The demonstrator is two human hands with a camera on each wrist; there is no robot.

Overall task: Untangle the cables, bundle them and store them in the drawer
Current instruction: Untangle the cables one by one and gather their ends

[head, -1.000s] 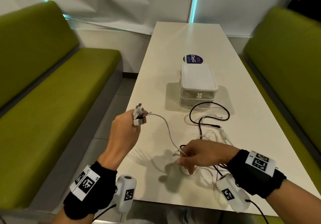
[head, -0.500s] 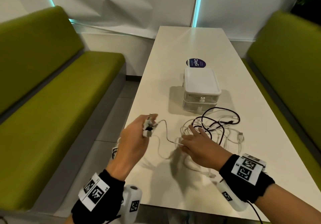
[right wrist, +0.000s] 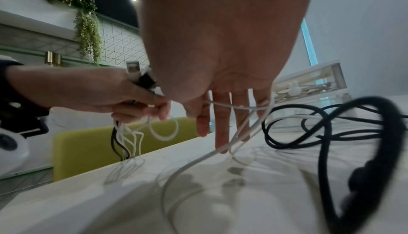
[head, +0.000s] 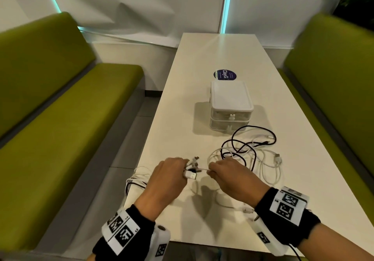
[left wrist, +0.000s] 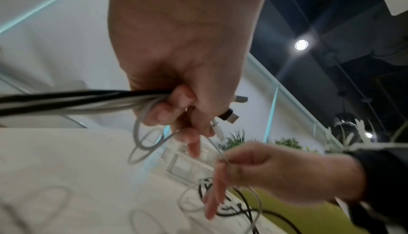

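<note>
the left hand (head: pixel 169 176) was closed round a clutch of plug ends (head: pixel 192 168), black and white, with their cords trailing from the fist over the near left edge of the surface (head: pixel 182 90). half a second before, that hand was held higher and further left, with a slack length of white cord between it and the right hand; now the 2 hands had come almost together. the right hand (head: pixel 228 176) pinched 1 thin white cord (head: pixel 203 169) between thumb and forefinger, just beside the plugs, its other 3 fingers hanging straight toward the surface. the gap had closed along that same cord, so the right hand seemed to have slid up it to its plug end. that suggests 1 more cord was being freed and gathered into the left hand's bunch.

beyond the right hand, the rest of the cables (head: pixel 249 151) lay in a loose black-and-white tangle on the surface, more spread out than a second ago. so the untangling was only part done, and no bundle was tied yet.

further back stood the small white drawer box (head: pixel 230 98), both drawers closed, with a black loop of cable lying just in front of it. behind it was a round blue sticker (head: pixel 224 74).
</note>
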